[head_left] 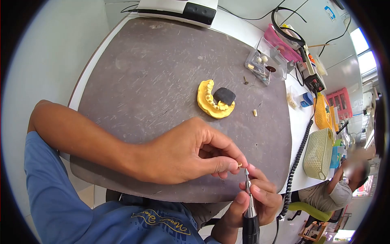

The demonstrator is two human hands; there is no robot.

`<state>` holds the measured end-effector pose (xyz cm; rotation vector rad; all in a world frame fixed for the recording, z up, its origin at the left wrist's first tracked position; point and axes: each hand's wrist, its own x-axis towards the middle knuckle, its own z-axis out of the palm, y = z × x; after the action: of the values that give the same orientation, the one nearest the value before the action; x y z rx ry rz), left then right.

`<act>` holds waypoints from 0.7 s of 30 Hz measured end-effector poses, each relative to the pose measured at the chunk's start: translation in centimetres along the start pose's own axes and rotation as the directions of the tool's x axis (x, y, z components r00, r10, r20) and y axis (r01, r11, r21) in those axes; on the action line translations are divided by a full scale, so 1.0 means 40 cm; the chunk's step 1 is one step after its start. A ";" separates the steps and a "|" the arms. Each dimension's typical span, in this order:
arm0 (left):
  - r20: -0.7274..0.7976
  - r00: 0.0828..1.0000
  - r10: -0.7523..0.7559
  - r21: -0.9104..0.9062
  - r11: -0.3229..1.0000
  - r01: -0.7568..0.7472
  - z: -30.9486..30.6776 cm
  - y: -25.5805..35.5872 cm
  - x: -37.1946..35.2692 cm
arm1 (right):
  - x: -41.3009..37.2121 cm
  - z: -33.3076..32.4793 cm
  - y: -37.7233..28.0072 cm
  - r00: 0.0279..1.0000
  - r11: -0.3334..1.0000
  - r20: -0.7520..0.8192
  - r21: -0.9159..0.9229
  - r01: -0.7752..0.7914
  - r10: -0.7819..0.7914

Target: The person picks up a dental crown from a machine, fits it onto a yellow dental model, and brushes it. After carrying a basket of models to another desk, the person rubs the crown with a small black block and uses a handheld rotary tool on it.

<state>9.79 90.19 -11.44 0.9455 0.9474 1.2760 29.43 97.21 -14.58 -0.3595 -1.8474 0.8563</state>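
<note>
My left hand pinches a tiny tooth-coloured piece between thumb and forefinger. My right hand grips a slim rotary handpiece upright, its fine tip almost touching that small piece. Both hands hover over the near edge of the dark grey mat. Farther out on the mat lies a yellow dental jaw model with a black block resting in its arch. A single loose tooth lies to the model's right.
A clear plastic box of small parts stands at the mat's far right edge. A coiled black cable runs down the right side beside a woven yellow basket. Another person sits at the right. A white-and-black device is at the back.
</note>
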 end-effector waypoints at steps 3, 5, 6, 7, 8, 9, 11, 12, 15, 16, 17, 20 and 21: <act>-0.005 1.000 0.000 0.023 1.000 0.000 -0.001 -0.001 0.001 | -0.005 0.008 0.003 0.999 1.000 -0.032 0.027 0.003 -0.003; -0.008 1.000 0.007 0.010 1.000 -0.007 -0.001 -0.003 0.002 | -0.006 0.007 0.013 0.999 0.999 -0.028 0.023 0.024 -0.023; -0.010 1.000 0.014 -0.001 1.000 -0.014 -0.001 -0.003 0.002 | -0.006 0.006 0.016 0.999 0.999 -0.026 0.020 0.046 -0.046; -0.011 1.000 0.013 -0.003 1.000 -0.013 0.000 -0.002 0.002 | -0.006 0.006 0.011 0.999 0.999 -0.024 0.021 0.045 -0.044; -0.012 1.000 0.007 -0.013 1.000 -0.007 0.000 -0.001 0.000 | -0.007 0.004 0.002 1.000 0.999 0.009 -0.046 0.017 -0.016; -0.013 1.000 0.001 -0.023 1.000 -0.002 0.001 0.000 -0.001 | -0.007 0.004 -0.004 0.999 0.994 0.041 -0.113 -0.009 0.014; -0.013 1.000 -0.001 -0.025 1.000 0.000 0.001 0.002 -0.001 | -0.003 0.000 -0.002 0.998 0.993 0.060 -0.117 0.002 0.006; -0.011 1.000 -0.002 -0.028 1.000 0.002 0.001 0.002 -0.001 | -0.002 -0.002 -0.002 0.997 0.992 0.078 -0.122 0.013 -0.003; -0.010 1.000 -0.003 -0.021 1.000 0.003 0.001 0.002 -0.001 | 0.000 0.003 -0.005 0.998 0.993 0.061 -0.119 -0.001 0.009; -0.010 1.000 -0.002 -0.023 1.000 0.002 0.001 0.001 -0.001 | 0.001 0.003 -0.006 0.998 0.993 0.063 -0.120 -0.002 0.009; -0.009 1.000 -0.002 -0.020 1.000 0.001 0.000 0.000 -0.001 | 0.001 0.002 -0.006 0.998 0.992 0.068 -0.122 0.001 0.007; -0.006 1.000 0.006 -0.013 1.000 -0.006 -0.002 -0.001 -0.001 | 0.000 0.001 -0.006 0.997 0.992 0.072 -0.130 0.005 0.004; -0.005 1.000 0.011 -0.008 1.000 -0.011 -0.002 -0.001 -0.001 | 0.000 0.001 -0.006 0.997 0.991 0.071 -0.133 0.005 0.004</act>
<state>9.73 90.13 -11.48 0.9430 0.9420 1.2914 29.43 97.02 -14.43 -0.4168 -1.9764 0.7560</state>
